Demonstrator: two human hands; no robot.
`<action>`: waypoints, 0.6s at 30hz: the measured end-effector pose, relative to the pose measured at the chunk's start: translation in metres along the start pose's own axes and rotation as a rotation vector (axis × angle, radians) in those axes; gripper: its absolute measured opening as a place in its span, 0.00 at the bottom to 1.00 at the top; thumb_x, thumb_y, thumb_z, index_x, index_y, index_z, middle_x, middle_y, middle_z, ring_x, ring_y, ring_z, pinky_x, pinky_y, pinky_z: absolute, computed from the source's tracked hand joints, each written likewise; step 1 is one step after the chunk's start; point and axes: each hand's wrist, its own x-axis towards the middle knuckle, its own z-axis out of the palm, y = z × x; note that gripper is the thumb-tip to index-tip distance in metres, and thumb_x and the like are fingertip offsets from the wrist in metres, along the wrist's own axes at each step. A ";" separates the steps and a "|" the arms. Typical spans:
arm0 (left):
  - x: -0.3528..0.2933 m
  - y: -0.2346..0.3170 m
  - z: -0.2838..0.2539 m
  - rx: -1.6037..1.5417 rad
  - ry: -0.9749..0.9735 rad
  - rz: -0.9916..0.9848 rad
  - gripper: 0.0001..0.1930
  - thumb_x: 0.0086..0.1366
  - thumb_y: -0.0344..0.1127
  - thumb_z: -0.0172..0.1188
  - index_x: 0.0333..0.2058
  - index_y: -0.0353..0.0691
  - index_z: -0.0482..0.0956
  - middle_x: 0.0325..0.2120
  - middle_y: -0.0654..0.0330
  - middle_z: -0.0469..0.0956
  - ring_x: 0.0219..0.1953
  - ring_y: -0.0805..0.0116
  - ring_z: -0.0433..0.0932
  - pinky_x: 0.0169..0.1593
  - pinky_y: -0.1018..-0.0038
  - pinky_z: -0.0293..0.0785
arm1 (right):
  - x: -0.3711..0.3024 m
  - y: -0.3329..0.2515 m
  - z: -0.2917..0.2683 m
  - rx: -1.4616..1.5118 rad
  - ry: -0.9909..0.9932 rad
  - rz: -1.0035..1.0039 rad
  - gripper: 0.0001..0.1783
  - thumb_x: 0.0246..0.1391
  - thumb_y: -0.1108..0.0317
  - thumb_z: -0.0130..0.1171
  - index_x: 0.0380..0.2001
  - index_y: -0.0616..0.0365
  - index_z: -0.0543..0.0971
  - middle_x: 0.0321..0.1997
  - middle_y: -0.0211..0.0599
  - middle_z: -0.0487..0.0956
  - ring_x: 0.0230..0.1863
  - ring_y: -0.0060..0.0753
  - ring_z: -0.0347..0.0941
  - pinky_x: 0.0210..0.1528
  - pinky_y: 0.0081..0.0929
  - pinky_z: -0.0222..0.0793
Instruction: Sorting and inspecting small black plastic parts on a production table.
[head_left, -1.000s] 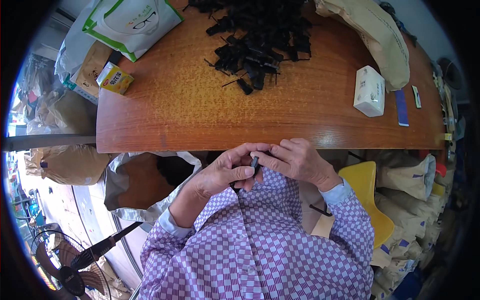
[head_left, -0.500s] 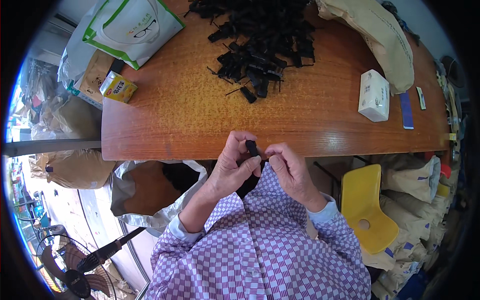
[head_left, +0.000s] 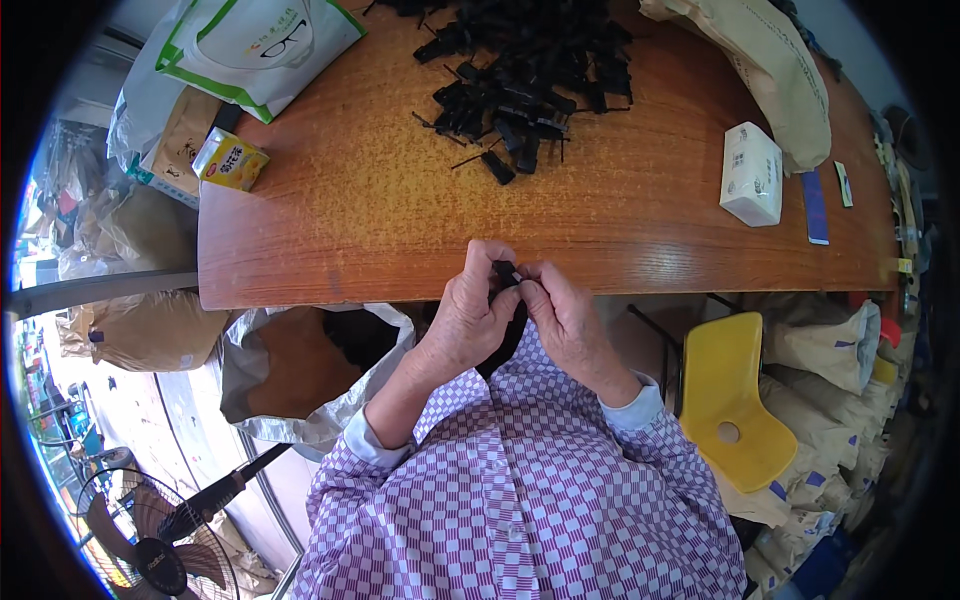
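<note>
Tabletop wood (head_left: 400,230) fills the upper view, a long brown desk with its near edge just above the hands. Sacks (head_left: 820,350) crowd the right side around a yellow plastic chair (head_left: 735,400), and an open grey bag (head_left: 300,380) gapes below the desk edge at the left. A heap of small black parts (head_left: 530,70) lies at the far middle, well apart from the hands. A white box (head_left: 752,172) sits to the right, a yellow carton (head_left: 228,160) to the left. At the desk edge, the left hand (head_left: 465,320) and right hand (head_left: 570,325) meet, both pinching one small black piece (head_left: 506,272) between their fingertips.
</note>
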 end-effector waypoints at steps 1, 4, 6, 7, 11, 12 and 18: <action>0.000 -0.002 0.001 0.000 -0.001 0.001 0.17 0.60 0.16 0.49 0.44 0.38 0.58 0.24 0.61 0.72 0.23 0.77 0.71 0.25 0.81 0.69 | 0.000 0.002 0.001 -0.001 0.001 0.000 0.08 0.61 0.71 0.48 0.38 0.66 0.70 0.26 0.48 0.76 0.27 0.41 0.77 0.27 0.27 0.69; 0.001 -0.004 0.004 0.067 0.023 -0.010 0.17 0.58 0.17 0.51 0.43 0.38 0.59 0.25 0.57 0.74 0.23 0.72 0.74 0.26 0.77 0.70 | -0.001 0.007 0.003 -0.015 0.005 0.031 0.08 0.61 0.71 0.48 0.38 0.65 0.70 0.25 0.49 0.76 0.27 0.43 0.77 0.26 0.28 0.69; 0.003 -0.002 0.007 0.329 0.113 0.095 0.16 0.56 0.18 0.54 0.42 0.37 0.61 0.24 0.54 0.74 0.23 0.65 0.77 0.26 0.73 0.71 | 0.001 0.009 0.005 -0.044 0.038 0.006 0.07 0.61 0.71 0.48 0.39 0.63 0.71 0.25 0.51 0.75 0.28 0.46 0.77 0.26 0.29 0.69; 0.002 -0.002 0.008 0.327 0.110 0.089 0.16 0.56 0.18 0.54 0.42 0.37 0.61 0.24 0.54 0.74 0.23 0.65 0.77 0.26 0.73 0.71 | 0.000 0.009 0.007 -0.043 0.037 0.013 0.07 0.61 0.71 0.48 0.39 0.63 0.71 0.25 0.51 0.75 0.28 0.46 0.77 0.26 0.29 0.69; 0.005 -0.009 0.012 0.306 0.141 0.100 0.16 0.54 0.19 0.54 0.41 0.37 0.63 0.28 0.48 0.74 0.29 0.52 0.75 0.30 0.65 0.72 | 0.000 0.017 0.008 0.016 0.062 0.032 0.08 0.61 0.70 0.48 0.41 0.62 0.71 0.25 0.49 0.75 0.27 0.43 0.76 0.26 0.28 0.67; 0.006 -0.012 0.014 0.304 0.169 0.127 0.15 0.56 0.18 0.54 0.41 0.38 0.63 0.25 0.54 0.74 0.23 0.65 0.76 0.27 0.73 0.72 | 0.000 0.020 0.007 0.017 0.057 0.024 0.09 0.61 0.69 0.48 0.41 0.62 0.71 0.25 0.45 0.75 0.25 0.39 0.76 0.26 0.27 0.67; 0.008 0.006 0.002 -0.889 0.035 -0.157 0.10 0.64 0.26 0.49 0.43 0.42 0.65 0.34 0.59 0.73 0.21 0.76 0.67 0.23 0.84 0.63 | -0.005 0.017 -0.011 0.433 0.009 0.179 0.11 0.63 0.65 0.48 0.43 0.60 0.72 0.28 0.29 0.73 0.20 0.16 0.64 0.21 0.14 0.59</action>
